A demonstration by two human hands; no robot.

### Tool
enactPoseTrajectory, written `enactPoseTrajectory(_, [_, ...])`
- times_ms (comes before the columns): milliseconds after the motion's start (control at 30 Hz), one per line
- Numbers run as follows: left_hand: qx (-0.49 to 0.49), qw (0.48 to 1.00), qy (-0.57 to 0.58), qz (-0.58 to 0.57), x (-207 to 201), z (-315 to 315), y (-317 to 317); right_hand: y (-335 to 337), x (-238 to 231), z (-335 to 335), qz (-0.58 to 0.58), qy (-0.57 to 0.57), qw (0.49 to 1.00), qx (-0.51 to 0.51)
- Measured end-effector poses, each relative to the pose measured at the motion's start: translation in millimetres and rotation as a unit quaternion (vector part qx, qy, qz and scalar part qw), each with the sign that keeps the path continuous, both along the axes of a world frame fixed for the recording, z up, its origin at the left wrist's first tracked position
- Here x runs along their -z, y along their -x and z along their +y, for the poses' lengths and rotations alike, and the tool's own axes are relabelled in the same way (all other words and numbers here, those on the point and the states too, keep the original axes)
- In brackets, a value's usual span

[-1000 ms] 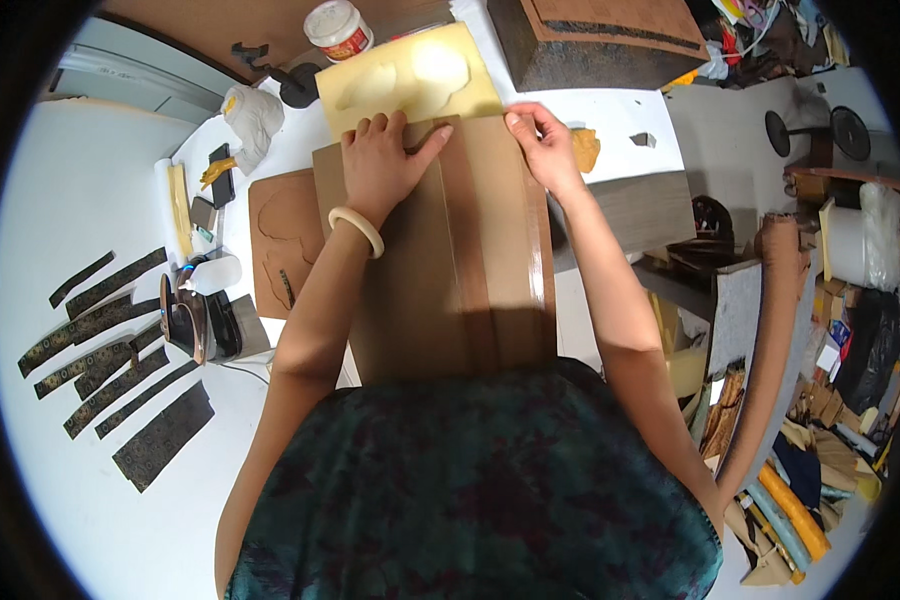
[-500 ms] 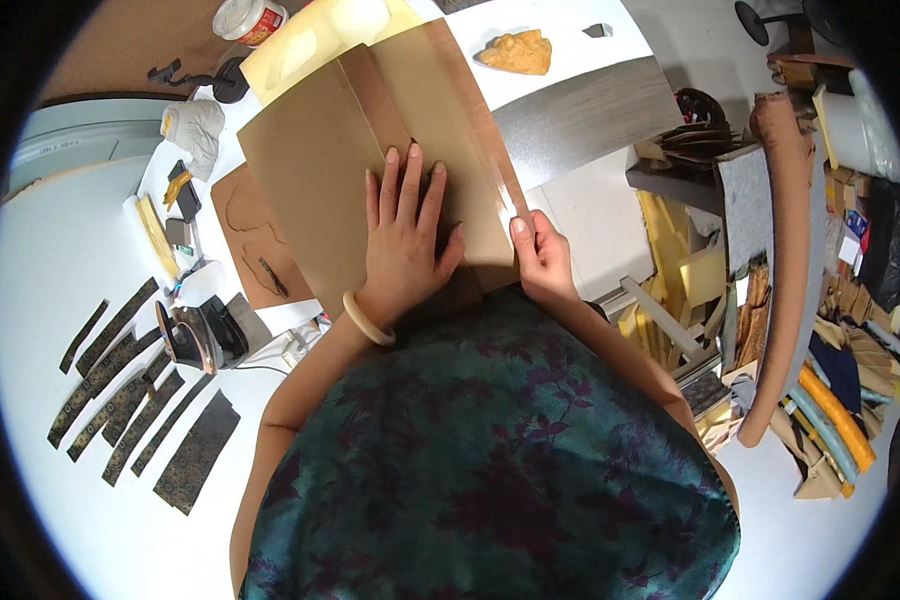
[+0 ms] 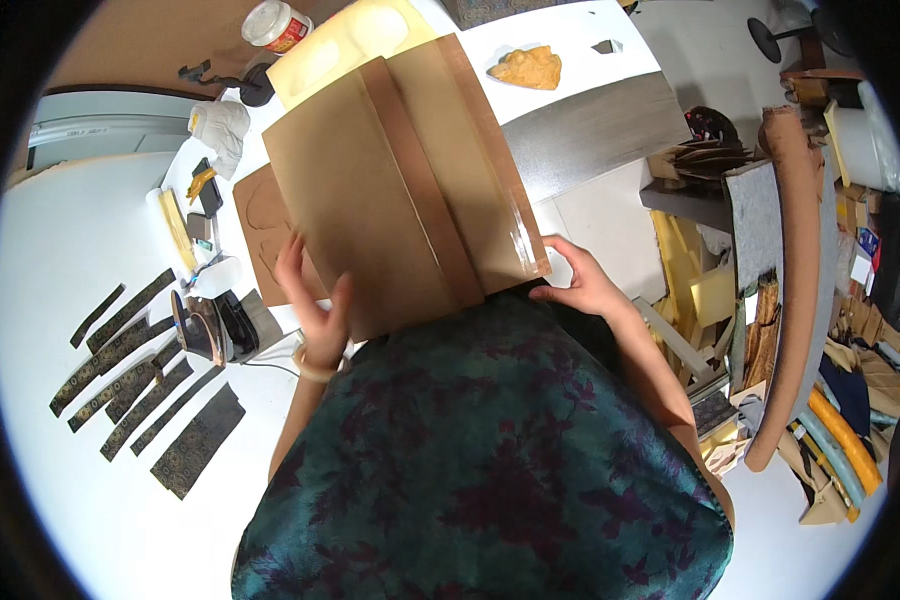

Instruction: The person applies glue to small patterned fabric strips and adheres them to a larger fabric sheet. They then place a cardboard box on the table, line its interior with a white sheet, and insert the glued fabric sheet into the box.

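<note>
A large tan board [image 3: 355, 200] lies before me. A darker brown strip [image 3: 420, 175] runs down its middle, and another brown band follows its right edge, glossy near the lower corner. Beside the lower left edge is my left hand [image 3: 315, 315], fingers and thumb spread; its thumb lies against or over the board. My right hand [image 3: 590, 285] is at the lower right corner, thumb and fingers apart around it; whether it touches the board I cannot tell. Left of the board, partly covered, is a brown sheet [image 3: 255, 215] with outlines drawn on it.
A yellow foam sheet [image 3: 360, 45] and a white tub [image 3: 275, 27] stand beyond the board. An orange crumpled lump [image 3: 530, 68] is on the white table. At left are an iron [image 3: 235, 325] and several dark patterned strips [image 3: 120, 365]. A brown roll [image 3: 790, 270] stands at right.
My left hand has lifted off the middle strip and moved left to the board's edge. My right hand has loosened its pinch on the right edge and shifted to the lower corner.
</note>
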State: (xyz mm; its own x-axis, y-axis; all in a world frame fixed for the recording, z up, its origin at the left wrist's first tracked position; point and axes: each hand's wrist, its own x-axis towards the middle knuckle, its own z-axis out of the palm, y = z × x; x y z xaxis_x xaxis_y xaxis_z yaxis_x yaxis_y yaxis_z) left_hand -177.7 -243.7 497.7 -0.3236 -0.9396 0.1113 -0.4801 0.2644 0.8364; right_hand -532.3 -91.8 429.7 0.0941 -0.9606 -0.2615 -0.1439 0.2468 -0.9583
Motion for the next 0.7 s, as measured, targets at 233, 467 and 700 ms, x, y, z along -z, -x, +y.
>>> enactPoseTrajectory(233, [-0.032,0.877,-0.472,0.079,17,78,-66,-5,27,-6,0.224,0.016,0.970,-0.089])
enactPoseTrajectory(467, [0.008,0.933,-0.207,0.293,-94,-37,-50,7,-109,-107,-0.063,0.163,0.985,0.011])
enactPoseTrajectory(700, [0.007,0.824,-0.253,0.507,-119,-113,2,-2,-157,-193,-0.253,0.105,0.961,0.042])
